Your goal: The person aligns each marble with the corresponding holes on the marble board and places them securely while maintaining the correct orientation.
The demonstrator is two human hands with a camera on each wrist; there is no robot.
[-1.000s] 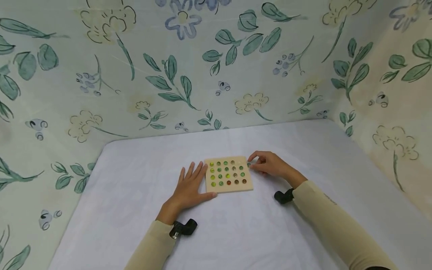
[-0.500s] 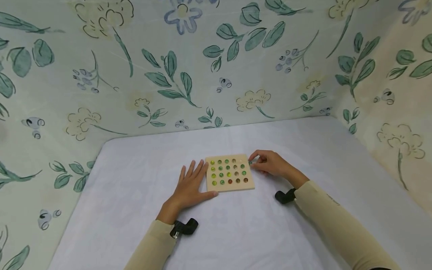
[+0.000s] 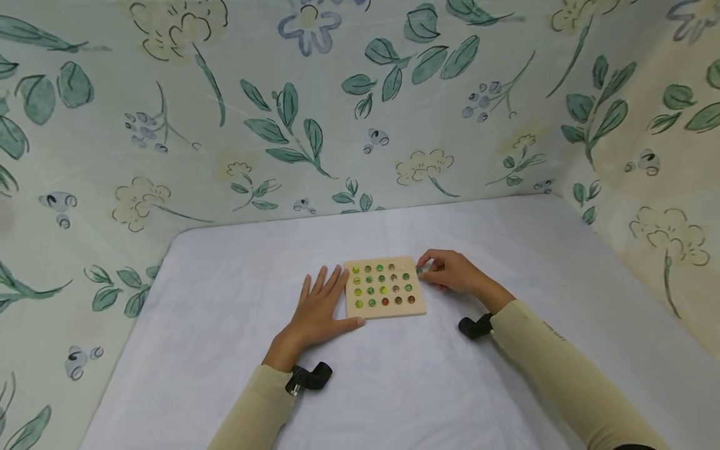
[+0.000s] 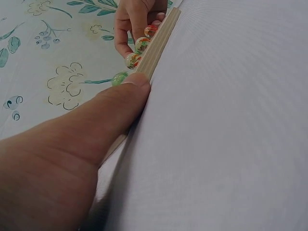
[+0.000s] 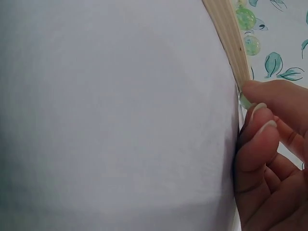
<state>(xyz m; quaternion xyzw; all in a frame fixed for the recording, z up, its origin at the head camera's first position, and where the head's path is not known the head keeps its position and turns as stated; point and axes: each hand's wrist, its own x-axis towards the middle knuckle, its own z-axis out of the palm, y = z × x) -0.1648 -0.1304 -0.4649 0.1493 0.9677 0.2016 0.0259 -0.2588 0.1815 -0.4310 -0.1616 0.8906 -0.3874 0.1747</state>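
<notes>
A pale wooden board point(image 3: 385, 309) lies on the white cloth, with rows of glass marbles set in it, yellow-green, green and reddish brown. Its back right corner shows bare wood. Along the board's left side rests my left hand point(image 3: 315, 315), fingers spread and straight, thumb touching the front left corner. In the left wrist view that thumb point(image 4: 113, 106) lies against the board's edge. Beside the back right edge, my right hand point(image 3: 452, 273) pinches a green marble point(image 5: 245, 102) between thumb and fingers. Most of that marble is hidden by the fingertips.
The white cloth point(image 3: 394, 400) covers the table, with light creases. Behind and to the sides hangs a floral-patterned curtain point(image 3: 337, 187). A small black camera point(image 3: 315, 376) sits at the left wrist, another black camera point(image 3: 475, 327) at the right.
The head view has shifted slightly. Both hands and the board keep about the same places, and the right hand still pinches the marble at the board's edge.
</notes>
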